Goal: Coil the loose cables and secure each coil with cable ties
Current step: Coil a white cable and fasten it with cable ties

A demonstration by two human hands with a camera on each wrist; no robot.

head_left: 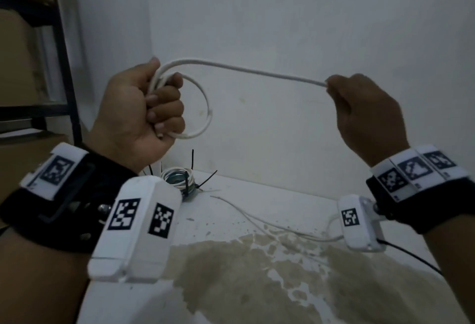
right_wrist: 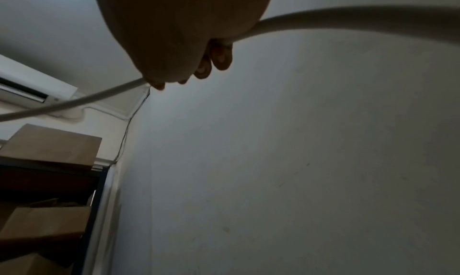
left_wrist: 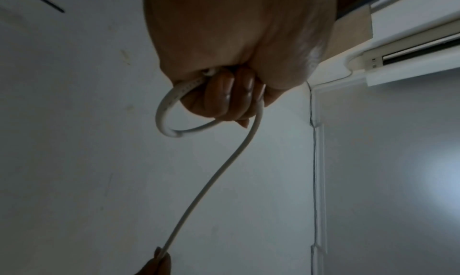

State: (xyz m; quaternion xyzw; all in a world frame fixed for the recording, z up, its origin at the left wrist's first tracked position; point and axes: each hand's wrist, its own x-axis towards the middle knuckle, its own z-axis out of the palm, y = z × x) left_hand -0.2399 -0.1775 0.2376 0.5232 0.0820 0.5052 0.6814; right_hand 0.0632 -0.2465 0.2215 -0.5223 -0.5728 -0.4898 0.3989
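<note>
White cable (head_left: 246,70), round-sheathed, held in the air above the table between both hands; several loops gathered at one end, one open loop (head_left: 203,110) hanging out to the right of the fist, a single straight run leading from the top of the bundle across to the other hand; in the right wrist view the cable passes through the hand and runs on past it.

Left hand (head_left: 138,115): raised, fingers curled tight round the gathered loops, thumb laid over the top of the bundle; left wrist view shows the same fist (left_wrist: 224,66) with the loop and the outgoing run below it.

Right hand (head_left: 367,112): level with the left, well apart from it; thumb and fingertips pinching the straight run, remaining fingers curled in.

Finished coil (head_left: 177,177): white and bluish cable, on the table near the back wall, bound with black cable ties (head_left: 205,182) whose tails stick out.

Thin white wire (head_left: 270,223): loose, lying across the table top.

Table (head_left: 257,285): white surface with large brownish worn patches.

Shelving unit (head_left: 64,66): dark metal frame at left, holding cardboard boxes (right_wrist: 49,151).

Wall (head_left: 308,15): plain white, behind the hands.
</note>
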